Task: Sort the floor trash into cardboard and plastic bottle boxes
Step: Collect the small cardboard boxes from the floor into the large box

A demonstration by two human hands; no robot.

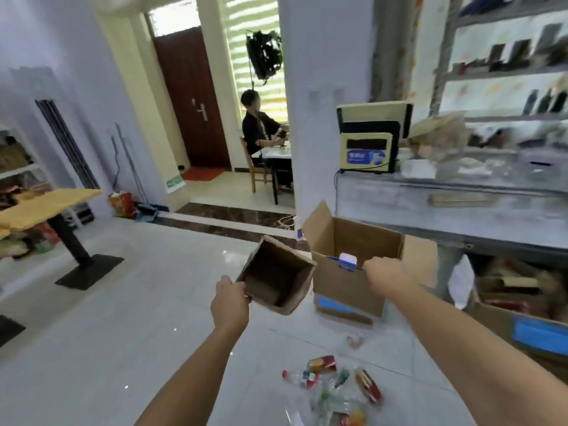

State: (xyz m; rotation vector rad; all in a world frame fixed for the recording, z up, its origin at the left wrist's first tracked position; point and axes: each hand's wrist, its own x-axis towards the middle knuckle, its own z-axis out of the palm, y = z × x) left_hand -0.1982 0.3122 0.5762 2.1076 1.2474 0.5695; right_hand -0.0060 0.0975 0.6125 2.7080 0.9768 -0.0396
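Observation:
My left hand [230,298] grips the near edge of a small open cardboard box [276,276], held above the floor with its opening facing me. My right hand [382,270] is closed on the front rim of a larger open cardboard box [350,287] that stands on the floor and bears blue tape. A white and blue carton [348,261] sticks up inside that box by my fingers. Several plastic bottles [338,385] lie in a heap on the white tiles near my feet.
A grey counter [445,210] with shelves runs along the right. Another cardboard box [528,330] with blue tape sits under it. A yellow-topped table [46,207] on a black pedestal stands at the left. A person sits at a table [278,153] beyond the doorway.

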